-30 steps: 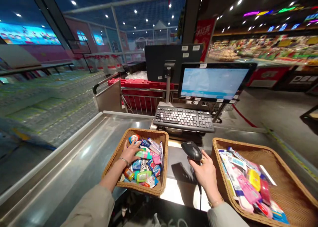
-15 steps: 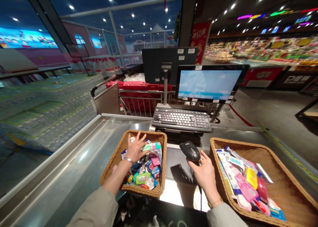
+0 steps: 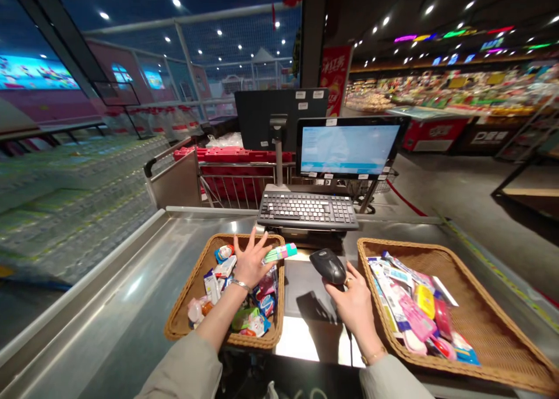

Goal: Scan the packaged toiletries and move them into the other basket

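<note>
Goods in small wrappers lie heaped in the left wicker basket, beneath and leftward of the left hand's fingers. That left hand fans its fingers wide above the heap, though it seems to pinch a green-and-pink packet at the thumb side; the packet's left end is hidden. The rest juts rightward from the fingers, over the basket's rim. It looks light, fairly stiff, smooth and perhaps crushable, so a gentle mid-length hold should suit. Farther right, a black scanner points up and leftward from the right hand, whose fingers wrap it; the scanner looks rigid, best held by its handle. Just right of those fingers sits the right wicker basket, holding more packages.
</note>
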Available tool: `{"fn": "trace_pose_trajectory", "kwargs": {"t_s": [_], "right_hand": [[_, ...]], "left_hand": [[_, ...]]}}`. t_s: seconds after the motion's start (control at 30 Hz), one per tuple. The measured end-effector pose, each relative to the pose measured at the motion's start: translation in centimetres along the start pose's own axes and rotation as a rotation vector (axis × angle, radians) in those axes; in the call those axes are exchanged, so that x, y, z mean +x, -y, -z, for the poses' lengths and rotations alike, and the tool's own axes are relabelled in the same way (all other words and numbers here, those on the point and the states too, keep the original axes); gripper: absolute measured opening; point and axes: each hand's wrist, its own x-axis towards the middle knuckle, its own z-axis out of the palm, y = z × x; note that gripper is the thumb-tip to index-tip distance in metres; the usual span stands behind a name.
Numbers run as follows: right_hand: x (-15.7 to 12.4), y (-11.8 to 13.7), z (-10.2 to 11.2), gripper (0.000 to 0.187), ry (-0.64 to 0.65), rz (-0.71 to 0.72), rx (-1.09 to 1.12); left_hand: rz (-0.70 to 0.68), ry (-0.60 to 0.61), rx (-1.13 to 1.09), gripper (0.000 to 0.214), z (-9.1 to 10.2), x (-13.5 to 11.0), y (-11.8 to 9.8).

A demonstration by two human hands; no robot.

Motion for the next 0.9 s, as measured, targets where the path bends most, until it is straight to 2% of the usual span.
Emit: {"fn": "trace_pose_trajectory", "kwargs": {"t_s": [0.33, 0.53, 0.9], "right_hand": [[-0.1, 0.0, 0.5, 0.032, -0.009, -0.014, -0.019], [-0.2, 0.5, 0.7, 0.026, -0.004, 0.013, 0.005], [-0.1, 1.0, 1.2, 0.029, 0.013, 0.04, -0.02]], "left_hand": [[0.007, -0.013, -0.025, 0.028, -0.6, 1.4, -2.9], [-0.003, -0.008, -0.032, 0.029, -1.2, 2.0, -4.1], [-0.055, -0.009, -0.041, 0.03, -2.1, 2.6, -5.7]]}}
